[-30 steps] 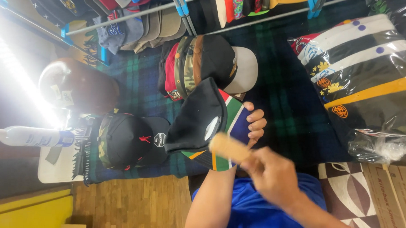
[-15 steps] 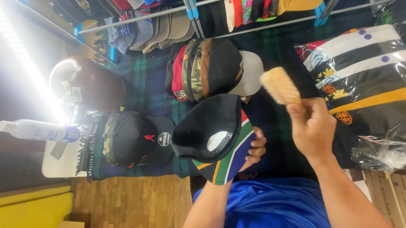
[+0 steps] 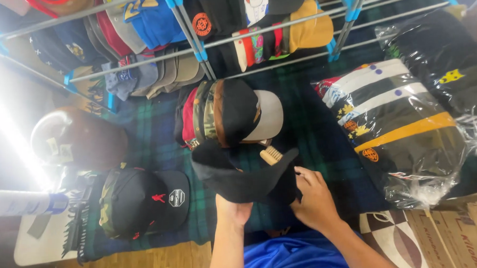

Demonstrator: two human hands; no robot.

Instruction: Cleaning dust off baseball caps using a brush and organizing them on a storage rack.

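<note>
Head view: your left hand [image 3: 233,209] and right hand [image 3: 313,196] both grip black cap [image 3: 240,179]; brush [image 3: 271,155] at its 1 o'clock.

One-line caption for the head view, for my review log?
Both hands, left hand and right hand, hold a black cap over a plaid cloth, a wooden brush lying just behind it.

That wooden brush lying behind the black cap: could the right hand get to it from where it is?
Probably yes. The brush lies just beyond the black cap that both hands hold; the right hand would need to reach over the cap's edge.
</note>
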